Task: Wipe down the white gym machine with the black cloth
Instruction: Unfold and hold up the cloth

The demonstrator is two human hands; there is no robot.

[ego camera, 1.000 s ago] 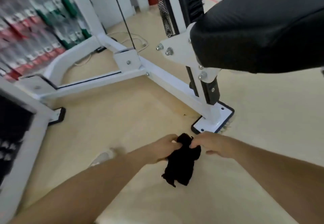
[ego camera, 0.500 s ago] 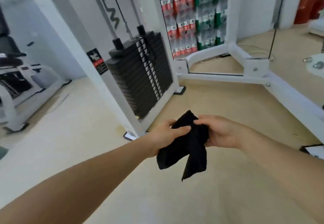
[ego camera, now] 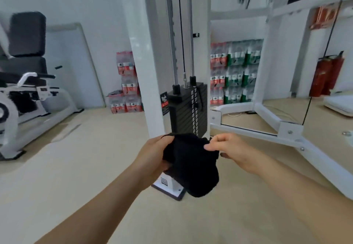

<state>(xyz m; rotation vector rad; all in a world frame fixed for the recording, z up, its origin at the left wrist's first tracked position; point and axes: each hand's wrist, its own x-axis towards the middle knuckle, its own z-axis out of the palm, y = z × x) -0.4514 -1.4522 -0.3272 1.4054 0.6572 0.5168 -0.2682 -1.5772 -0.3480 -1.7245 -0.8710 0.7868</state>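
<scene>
The black cloth (ego camera: pixel 193 163) hangs bunched between both my hands at the centre of the view. My left hand (ego camera: pixel 152 154) grips its left side from underneath. My right hand (ego camera: pixel 229 148) pinches its upper right edge between thumb and fingers. Straight ahead stands the white gym machine (ego camera: pixel 147 68), a tall white upright post with a black weight stack (ego camera: pixel 188 110) and chrome guide rods behind it. The cloth is in front of the post's foot and does not touch the machine. White frame bars (ego camera: pixel 313 154) of the machine run off to the right along the floor.
Another white machine with black pads (ego camera: pixel 28 83) stands at the left. Packs of bottled water (ego camera: pixel 128 85) are stacked against the back wall. Red fire extinguishers (ego camera: pixel 324 77) stand at the far right. Beige floor lies between me and the machines.
My view has swung up and left, from the seat and floor frame to the weight-stack post. Both hands have lifted the cloth and spread it wider.
</scene>
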